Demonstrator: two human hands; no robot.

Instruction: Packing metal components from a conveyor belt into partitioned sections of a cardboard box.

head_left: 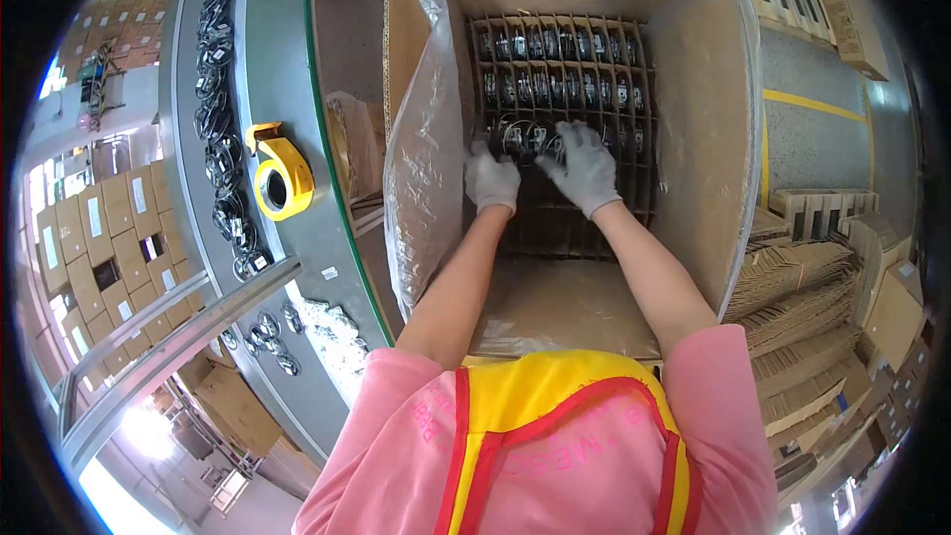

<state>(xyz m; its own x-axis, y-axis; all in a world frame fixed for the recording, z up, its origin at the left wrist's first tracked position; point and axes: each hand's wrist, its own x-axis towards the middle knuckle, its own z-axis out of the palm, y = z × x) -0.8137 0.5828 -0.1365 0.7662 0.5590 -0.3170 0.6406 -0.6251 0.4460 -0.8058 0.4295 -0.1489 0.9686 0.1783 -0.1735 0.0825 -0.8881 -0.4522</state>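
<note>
Both of my hands wear pale grey gloves and reach into a deep, plastic-lined carton. My left hand (492, 180) is at the left side of the cardboard divider grid (565, 64), its fingers bent and its thumb apart from them. Over the third row, my right hand (584, 168) is open with fingers spread. Between the hands lie black cable coils (517, 136), touching or very near the fingertips. More black coils (555, 89) fill the two far rows. Shadow hides what the nearer slots hold.
Clear plastic liner (421, 139) hangs over the carton's left wall. Left of it runs a green-edged conveyor (287, 50) bearing a line of cable coils (220, 104) and a yellow tape dispenser (281, 178). A metal rail (178, 327) crosses it. Flattened cardboard (797, 307) is stacked at right.
</note>
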